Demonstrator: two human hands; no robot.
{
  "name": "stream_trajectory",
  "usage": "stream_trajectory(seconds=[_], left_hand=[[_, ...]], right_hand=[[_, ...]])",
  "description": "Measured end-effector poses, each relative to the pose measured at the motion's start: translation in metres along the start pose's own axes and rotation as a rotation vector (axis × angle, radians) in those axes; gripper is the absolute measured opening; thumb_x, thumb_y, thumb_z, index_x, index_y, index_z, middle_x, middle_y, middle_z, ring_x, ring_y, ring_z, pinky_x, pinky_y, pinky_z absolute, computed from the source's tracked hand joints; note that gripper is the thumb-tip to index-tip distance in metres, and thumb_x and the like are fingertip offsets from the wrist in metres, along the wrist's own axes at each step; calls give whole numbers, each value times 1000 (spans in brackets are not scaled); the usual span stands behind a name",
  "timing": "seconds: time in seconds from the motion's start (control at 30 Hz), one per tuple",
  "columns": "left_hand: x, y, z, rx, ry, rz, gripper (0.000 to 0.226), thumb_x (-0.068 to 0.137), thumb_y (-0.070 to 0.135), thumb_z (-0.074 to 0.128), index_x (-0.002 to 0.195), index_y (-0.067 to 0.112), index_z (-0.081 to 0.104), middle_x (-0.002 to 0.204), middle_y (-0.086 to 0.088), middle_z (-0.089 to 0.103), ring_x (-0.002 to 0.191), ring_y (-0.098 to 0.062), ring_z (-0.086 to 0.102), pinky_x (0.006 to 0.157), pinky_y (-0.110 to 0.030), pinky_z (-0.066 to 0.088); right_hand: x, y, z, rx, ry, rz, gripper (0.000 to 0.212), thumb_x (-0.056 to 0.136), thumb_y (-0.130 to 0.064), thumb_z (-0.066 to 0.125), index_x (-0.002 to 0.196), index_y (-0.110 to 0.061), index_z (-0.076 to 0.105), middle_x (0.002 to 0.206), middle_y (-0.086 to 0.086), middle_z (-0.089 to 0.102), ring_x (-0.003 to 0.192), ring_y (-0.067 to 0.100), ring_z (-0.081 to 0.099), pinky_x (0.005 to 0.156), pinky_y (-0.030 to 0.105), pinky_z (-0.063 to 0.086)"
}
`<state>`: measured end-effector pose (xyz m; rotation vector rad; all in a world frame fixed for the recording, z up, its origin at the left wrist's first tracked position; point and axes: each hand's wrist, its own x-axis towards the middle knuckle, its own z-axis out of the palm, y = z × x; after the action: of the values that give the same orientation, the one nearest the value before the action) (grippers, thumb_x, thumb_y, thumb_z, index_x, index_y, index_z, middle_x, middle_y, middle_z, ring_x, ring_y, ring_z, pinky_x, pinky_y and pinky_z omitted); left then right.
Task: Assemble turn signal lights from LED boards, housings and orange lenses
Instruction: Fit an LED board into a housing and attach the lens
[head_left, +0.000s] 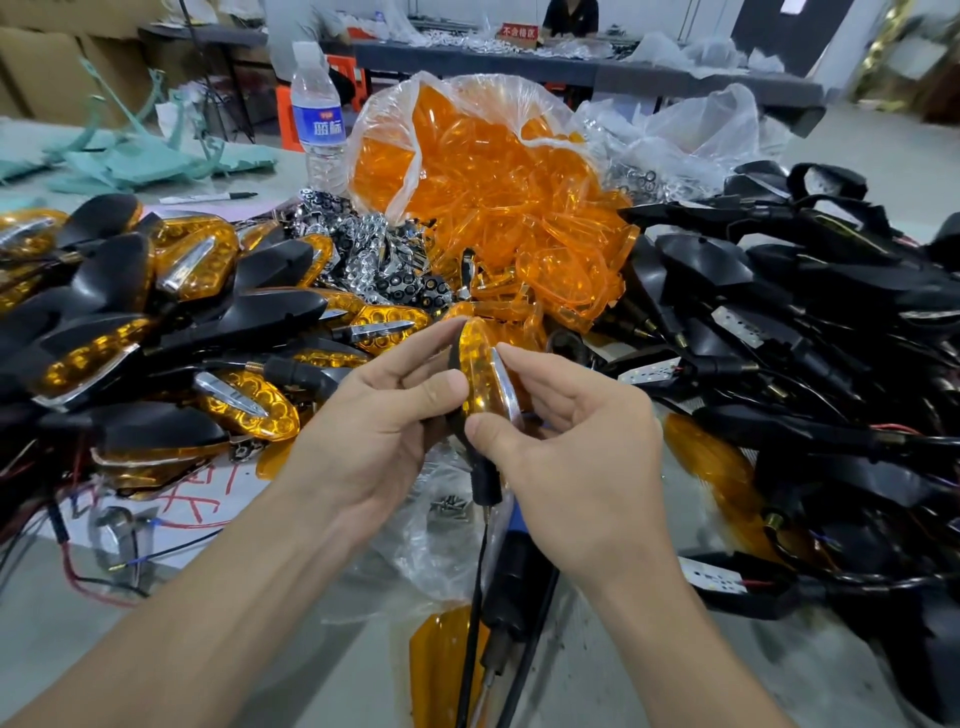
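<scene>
Both my hands hold one turn signal light (480, 371) above the table's middle. It has a black housing, an orange lens and a chrome strip, and its black stem with a wire hangs down. My left hand (387, 415) grips the housing side, thumb on the lens. My right hand (576, 431) pinches the lens and chrome edge between thumb and fingers. A clear bag of loose orange lenses (493, 208) lies behind. Black housings with LED boards (779, 322) are piled at the right. Assembled lights (156, 322) are heaped at the left.
Chrome reflector pieces (374, 254) lie between the piles. A water bottle (317, 119) stands at the back left with a pen (208, 197) near it. Small screws (452, 506) sit on a plastic bag under my hands. A person sits at a far table.
</scene>
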<state>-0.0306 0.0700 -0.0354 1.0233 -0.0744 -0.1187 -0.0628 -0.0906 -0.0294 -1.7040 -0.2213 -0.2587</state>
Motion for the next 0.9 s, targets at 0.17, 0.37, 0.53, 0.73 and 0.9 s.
stream_trajectory(seconds=[0.17, 0.37, 0.53, 0.73, 0.9], left_hand=[[0, 2, -1, 19, -2, 23, 54, 58, 2, 85, 109, 19, 83, 108, -5, 80, 96, -21, 77, 80, -29, 63], [-2, 6, 0, 50, -18, 50, 63, 48, 7, 95, 108, 20, 82, 102, -5, 79, 93, -23, 76, 87, -39, 60], [-5, 14, 0, 120, -71, 104, 53, 59, 10, 91, 109, 24, 83, 103, -4, 78, 97, -22, 75, 85, -35, 63], [-5, 12, 4, 159, -24, 134, 42, 65, 8, 84, 104, 24, 85, 101, -4, 81, 97, -20, 76, 88, -31, 62], [-6, 10, 6, 225, -11, 131, 35, 79, 6, 73, 112, 15, 81, 111, -11, 79, 102, -24, 75, 85, -29, 60]], right_hand=[[1, -2, -1, -22, -12, -5, 44, 78, -1, 86, 113, -26, 77, 93, -27, 76, 86, -6, 72, 73, 10, 53], [-2, -6, -1, -61, -6, -6, 49, 77, -3, 84, 118, -30, 78, 96, -26, 77, 86, -1, 75, 79, 18, 60], [-5, -11, 0, -122, -47, 0, 60, 80, -20, 81, 134, -44, 67, 108, -32, 73, 90, -4, 73, 80, 17, 59], [-4, -14, -1, -258, -51, -21, 60, 80, -25, 74, 137, -44, 64, 95, -23, 76, 85, 4, 73, 74, 24, 61], [-6, -14, 1, -345, -32, -63, 60, 83, -26, 72, 138, -45, 58, 79, -13, 74, 60, 6, 63, 57, 18, 53]])
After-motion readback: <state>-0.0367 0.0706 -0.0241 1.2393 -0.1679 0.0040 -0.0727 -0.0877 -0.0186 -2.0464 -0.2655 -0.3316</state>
